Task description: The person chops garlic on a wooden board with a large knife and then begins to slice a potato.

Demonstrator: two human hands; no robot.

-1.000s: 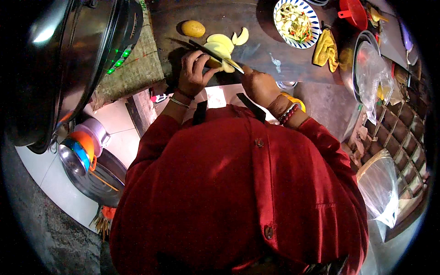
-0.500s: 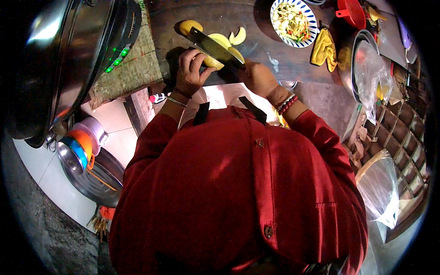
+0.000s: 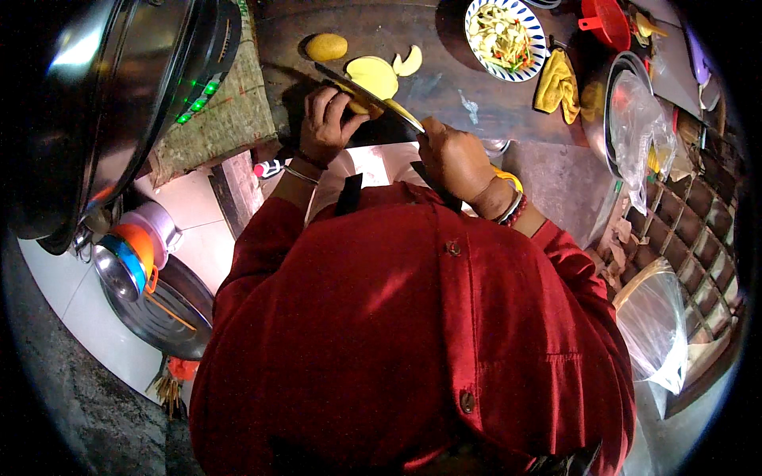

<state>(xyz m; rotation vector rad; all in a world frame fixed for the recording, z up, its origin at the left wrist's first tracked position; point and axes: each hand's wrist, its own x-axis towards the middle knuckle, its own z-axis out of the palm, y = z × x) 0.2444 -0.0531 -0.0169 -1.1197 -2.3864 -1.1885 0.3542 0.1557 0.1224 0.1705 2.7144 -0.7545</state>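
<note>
My right hand (image 3: 462, 164) is closed round the handle of a kitchen knife (image 3: 343, 80), its wide blade seen nearly edge-on. With bent fingers my left hand (image 3: 324, 125) holds a potato piece (image 3: 367, 108) on the dark wooden table (image 3: 365, 28). The blade is against or just above that piece; I cannot tell which, as the hand and knife partly hide it. Just beyond the blade lie flat yellow potato slices (image 3: 371, 77), with smaller curved slices (image 3: 409, 61) to their right. A whole potato (image 3: 326, 47) rests farther left.
A blue-and-white plate (image 3: 474, 57) of cut food stands at the back right. Beside it are a yellow cloth (image 3: 559, 87), a red plastic strainer (image 3: 607, 25) and a metal basin (image 3: 611, 119) with a clear bag. A large dark appliance (image 3: 119, 103) with green lights borders the left.
The knife has turned from showing its broad side to nearly edge-on, uncovering the flat slices. My right hand has moved slightly right and nearer me. My left hand stays on the potato piece.
</note>
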